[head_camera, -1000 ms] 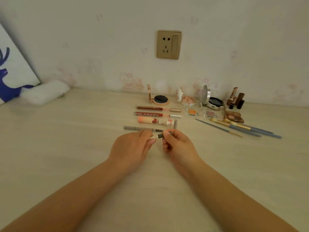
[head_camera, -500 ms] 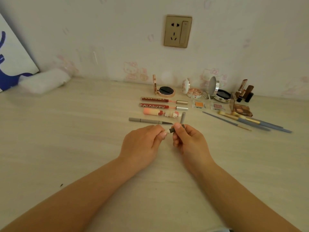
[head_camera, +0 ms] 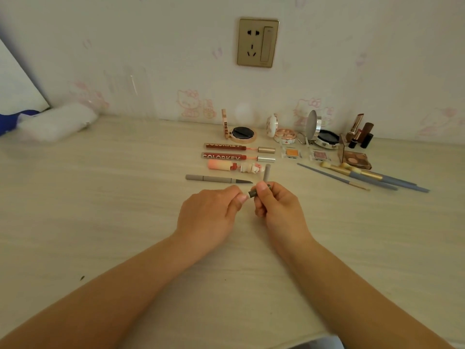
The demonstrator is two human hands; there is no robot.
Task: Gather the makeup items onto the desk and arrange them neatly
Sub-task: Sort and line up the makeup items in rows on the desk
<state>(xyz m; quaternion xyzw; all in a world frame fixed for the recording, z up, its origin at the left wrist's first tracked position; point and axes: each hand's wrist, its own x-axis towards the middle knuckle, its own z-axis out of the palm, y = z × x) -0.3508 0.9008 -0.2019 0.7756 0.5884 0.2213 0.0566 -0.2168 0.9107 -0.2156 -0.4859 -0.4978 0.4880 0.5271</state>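
My left hand [head_camera: 208, 217] and my right hand [head_camera: 279, 210] meet above the pale wooden desk [head_camera: 100, 222]. Between them is a small dark grey tube [head_camera: 252, 193]. My right fingers grip it and my left thumb and fingers pinch its left end. A grey cap [head_camera: 266, 172] pokes out just beyond my right forefinger; I cannot tell whether it is held. Behind the hands lie an uncapped grey eyeliner pen [head_camera: 214, 178], a pink tube [head_camera: 226, 165] and two red lip glosses [head_camera: 237, 156], all in a row.
Along the wall stand open compacts [head_camera: 242, 134], small eyeshadow pans [head_camera: 292, 152], a brown palette [head_camera: 356, 158] and lipsticks [head_camera: 359, 132]. Blue-handled brushes [head_camera: 364, 176] lie at the right. A white cloth roll [head_camera: 57, 123] sits far left, under a wall socket [head_camera: 258, 42].
Both hands stay together on the small tube and have shifted slightly right, closer to the grey cap. The laid-out items have not moved.
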